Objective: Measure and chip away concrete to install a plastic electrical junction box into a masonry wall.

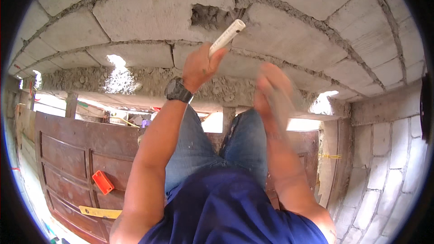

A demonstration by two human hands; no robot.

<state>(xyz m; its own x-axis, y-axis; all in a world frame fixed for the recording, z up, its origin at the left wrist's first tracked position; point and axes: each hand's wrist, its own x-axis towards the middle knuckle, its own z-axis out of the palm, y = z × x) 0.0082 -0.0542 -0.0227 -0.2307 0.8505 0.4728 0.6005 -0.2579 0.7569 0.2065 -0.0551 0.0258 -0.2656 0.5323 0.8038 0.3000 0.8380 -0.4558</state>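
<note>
My left hand (200,67), with a black watch on its wrist, is closed around a white plastic pipe (226,37). The pipe tilts up and to the right, its open end near a rough hole (209,16) in the block wall (289,31). To the right, my right hand (270,83) is smeared by motion, with its fingers appearing curled. A blurred, long greyish-tan thing (285,108) runs along that hand and seems to be held in it; its kind cannot be made out. The hand is apart from the pipe.
Below the wall, a brown panelled door (63,153) lies under me, bearing an orange box-like piece (103,182) and a yellow strip (99,212). Another block wall (384,167) stands at the right. A rough mortar ledge (153,79) crosses in front of my knees.
</note>
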